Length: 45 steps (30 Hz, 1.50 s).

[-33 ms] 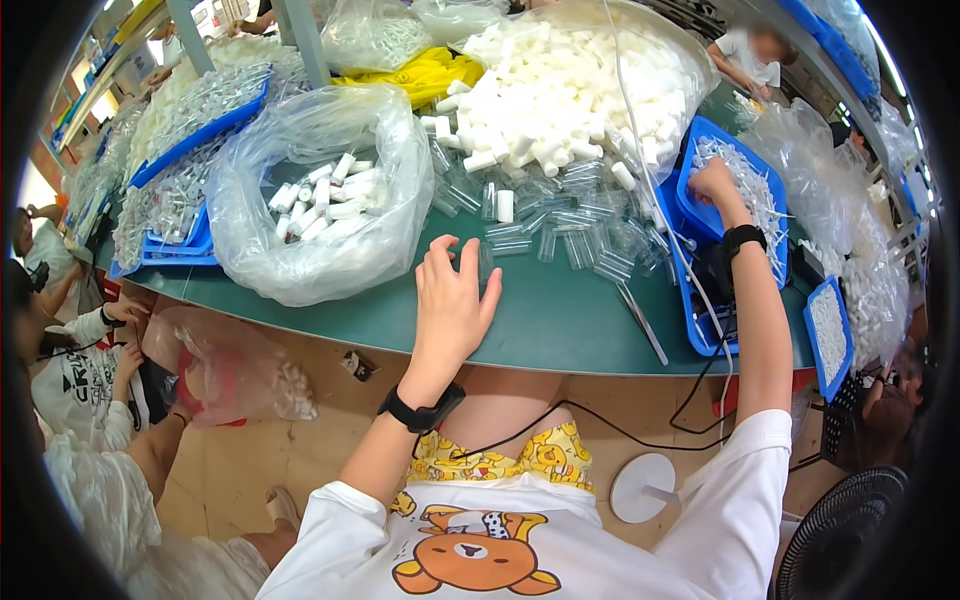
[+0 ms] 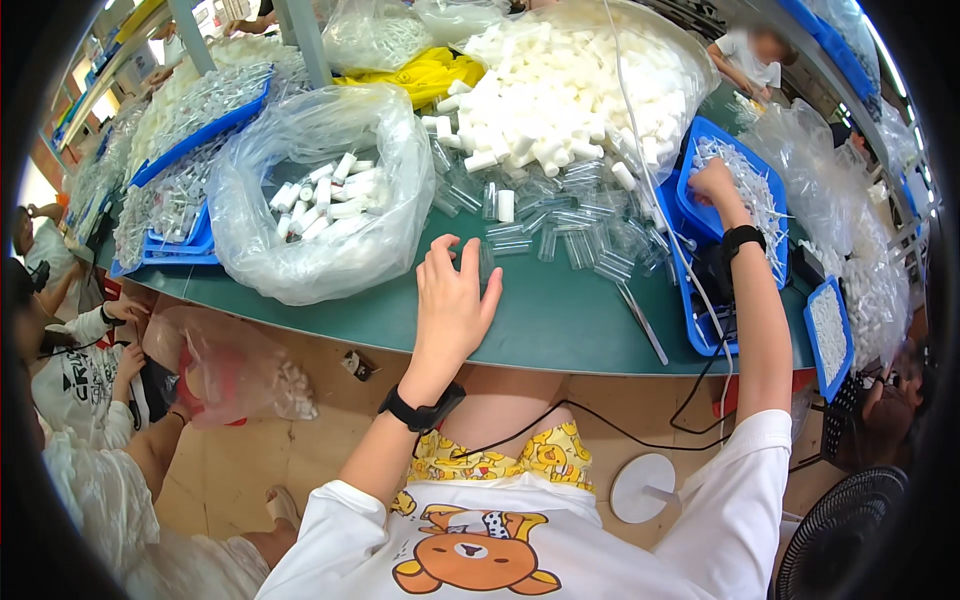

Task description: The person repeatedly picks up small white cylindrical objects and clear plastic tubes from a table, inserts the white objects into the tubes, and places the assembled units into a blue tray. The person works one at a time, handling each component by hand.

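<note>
My left hand is over the green table near its front edge, fingers curved. Between its thumb and index finger is a clear tube, partly hidden by the fingers. More clear tubes lie scattered just beyond, with a white cylinder upright among them. Over on the right, my right hand reaches into a blue tray of small thin white parts. Its fingers are bent together at the parts, and what they pinch is too small to make out.
White cylinders heap at the back. Left stands an open plastic bag of filled white tubes. Tweezers lie near the front edge. A white cable hangs across the right side. Another person sits at left; a fan stands lower right.
</note>
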{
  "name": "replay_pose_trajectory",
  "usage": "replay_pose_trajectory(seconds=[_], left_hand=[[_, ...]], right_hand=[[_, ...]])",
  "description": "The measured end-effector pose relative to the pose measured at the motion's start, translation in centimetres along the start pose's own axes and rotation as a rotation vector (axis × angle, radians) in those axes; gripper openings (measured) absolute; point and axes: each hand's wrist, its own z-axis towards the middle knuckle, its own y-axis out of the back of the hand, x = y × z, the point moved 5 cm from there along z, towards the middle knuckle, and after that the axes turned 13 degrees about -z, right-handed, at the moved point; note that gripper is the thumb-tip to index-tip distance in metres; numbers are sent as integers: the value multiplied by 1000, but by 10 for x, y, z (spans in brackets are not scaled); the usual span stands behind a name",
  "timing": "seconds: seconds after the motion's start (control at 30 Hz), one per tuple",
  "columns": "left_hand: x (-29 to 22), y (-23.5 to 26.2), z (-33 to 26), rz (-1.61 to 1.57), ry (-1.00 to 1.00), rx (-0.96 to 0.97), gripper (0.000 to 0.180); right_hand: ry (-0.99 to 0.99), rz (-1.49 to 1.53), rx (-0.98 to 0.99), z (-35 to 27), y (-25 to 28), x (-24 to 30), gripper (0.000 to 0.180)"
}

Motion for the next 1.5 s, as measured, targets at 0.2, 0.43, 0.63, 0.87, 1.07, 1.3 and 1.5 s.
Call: replay_pose_trajectory(seconds=[0.2, 0.43, 0.63, 0.87, 1.07, 1.3, 1.5], left_hand=[[0, -2, 0, -16, -17, -2, 41], [-1, -2, -1, 4, -25, -17, 40], [-18, 1, 2, -131, -197, -8, 34], [-33, 0, 48, -476, -12, -28, 30], [3, -40, 133, -435, 178, -78, 41], [8, -59, 156, -113, 106, 10, 36], [4, -54, 157, -194, 147, -29, 33]], right_hand=[[93, -94, -358, 7, -8, -10, 15], [10, 173, -175, -8, 15, -10, 15], [7, 685, 30, -37, 43, -31, 15], [470, 1878, 522, -215, 85, 22, 50], [426, 1823, 590, -347, 61, 25, 54], [216, 1815, 594, -381, 14, 12, 39], [141, 1752, 534, -383, 6, 3, 38]])
